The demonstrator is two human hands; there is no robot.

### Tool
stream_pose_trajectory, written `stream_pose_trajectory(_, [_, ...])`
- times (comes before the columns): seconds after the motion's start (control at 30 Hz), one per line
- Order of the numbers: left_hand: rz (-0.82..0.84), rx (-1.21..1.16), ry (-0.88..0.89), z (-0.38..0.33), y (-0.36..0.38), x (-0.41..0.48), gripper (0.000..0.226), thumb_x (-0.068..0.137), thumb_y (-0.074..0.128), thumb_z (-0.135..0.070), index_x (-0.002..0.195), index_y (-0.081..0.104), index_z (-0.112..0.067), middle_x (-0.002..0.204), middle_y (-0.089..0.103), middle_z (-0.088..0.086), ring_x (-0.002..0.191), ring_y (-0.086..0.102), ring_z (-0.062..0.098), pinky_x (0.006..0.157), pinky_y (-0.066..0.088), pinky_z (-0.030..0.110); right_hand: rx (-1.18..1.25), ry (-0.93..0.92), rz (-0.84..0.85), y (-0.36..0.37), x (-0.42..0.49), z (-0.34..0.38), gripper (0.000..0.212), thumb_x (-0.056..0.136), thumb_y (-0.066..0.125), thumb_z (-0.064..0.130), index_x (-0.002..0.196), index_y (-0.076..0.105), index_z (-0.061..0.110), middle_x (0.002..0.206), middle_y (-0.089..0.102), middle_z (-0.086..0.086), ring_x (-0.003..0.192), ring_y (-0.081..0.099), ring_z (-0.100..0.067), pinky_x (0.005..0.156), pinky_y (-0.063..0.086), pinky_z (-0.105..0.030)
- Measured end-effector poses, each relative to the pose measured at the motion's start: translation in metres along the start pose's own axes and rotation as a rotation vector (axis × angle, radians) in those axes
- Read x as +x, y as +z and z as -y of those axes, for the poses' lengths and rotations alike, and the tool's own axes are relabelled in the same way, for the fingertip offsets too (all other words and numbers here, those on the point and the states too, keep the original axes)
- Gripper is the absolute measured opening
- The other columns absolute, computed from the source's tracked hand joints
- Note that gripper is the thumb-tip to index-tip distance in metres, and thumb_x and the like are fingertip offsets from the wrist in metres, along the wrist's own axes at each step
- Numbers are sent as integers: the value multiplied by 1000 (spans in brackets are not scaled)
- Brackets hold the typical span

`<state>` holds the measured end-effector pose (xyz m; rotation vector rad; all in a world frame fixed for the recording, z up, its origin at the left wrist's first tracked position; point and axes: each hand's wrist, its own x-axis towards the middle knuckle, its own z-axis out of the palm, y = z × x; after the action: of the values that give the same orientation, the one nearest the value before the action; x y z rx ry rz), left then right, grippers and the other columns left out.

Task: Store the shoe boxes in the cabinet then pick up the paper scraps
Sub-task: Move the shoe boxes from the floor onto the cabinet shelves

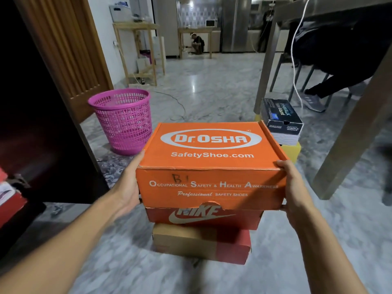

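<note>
An orange Dr.Osha shoe box (210, 166) is held between both hands in front of me. My left hand (129, 183) grips its left side, thumb along the top edge. My right hand (294, 187) grips its right side, thumb on the top corner. Right under it sits a red Nike box (203, 217), on top of a brown and red box (201, 242) on the floor. I cannot tell if the orange box touches the Nike box. A dark blue shoe box (282, 117) rests on a yellow box (293, 150) further back to the right. The dark cabinet (31, 124) stands open at the left.
A pink mesh waste basket (125, 122) stands on the marble floor at the left, beside the cabinet's wooden door (70, 49). A table leg (350, 134) and chairs are at the right, with a seated person's leg. Red boxes (8, 198) lie at the left edge.
</note>
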<state>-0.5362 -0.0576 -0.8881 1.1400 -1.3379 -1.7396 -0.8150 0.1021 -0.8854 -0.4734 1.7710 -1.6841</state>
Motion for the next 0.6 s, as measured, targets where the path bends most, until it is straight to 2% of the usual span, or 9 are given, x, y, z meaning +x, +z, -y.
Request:
stream_pose_trajectory(0.07, [-23,-10,-16,-7,-4,-9,60,87,36,-72,116,69,-33,111,73,6,107,67,28,94,48,55,8,-15,-11,3,-3,10,33,66,54,59,86,63,34,111,65,-4,99,63,-28,95,48,-54])
stream_pose_trajectory(0.13, [-71,-26,-2,-17,-12,-20,59,85,39,-74,114,70,-34,111,73,7,107,67,29,94,47,58,9,-38,6,10,-6,22,34,66,54,59,86,65,34,114,66,-6,104,63,-31,96,48,-57])
stream_pose_trajectory(0.23, [-101,-33,8,-38,-33,-40,63,84,39,-75,117,69,-31,114,72,10,111,65,33,95,45,62,7,-77,66,25,-13,40,26,66,56,58,76,71,40,112,67,-6,104,64,-31,97,48,-55])
stream_pose_trajectory(0.33, [-125,-77,-6,-54,-63,-69,59,84,42,-72,119,67,-31,120,68,14,115,61,37,97,42,64,7,-77,152,45,-25,58,17,67,55,58,69,69,50,106,66,-6,93,63,-29,91,50,-55])
stream_pose_trajectory(0.47, [-253,-137,-15,-61,-99,-115,59,83,48,-65,118,68,-21,118,68,18,112,62,39,98,43,62,-75,-107,287,77,-42,75,29,77,53,57,85,73,39,106,67,-8,94,66,-30,86,53,-53])
stream_pose_trajectory(0.53, [-341,-150,15,-66,-113,-140,59,84,47,-63,115,68,-17,114,70,20,105,64,38,93,48,57,-90,-116,363,97,-50,83,30,84,54,52,89,73,30,100,68,-8,85,66,-26,79,55,-47])
stream_pose_trajectory(0.6, [-416,-162,51,-72,-125,-164,56,86,45,-61,111,69,-17,111,70,20,99,65,37,86,50,54,-115,-117,442,118,-58,86,31,87,52,52,92,71,27,100,69,-6,87,67,-25,79,55,-47])
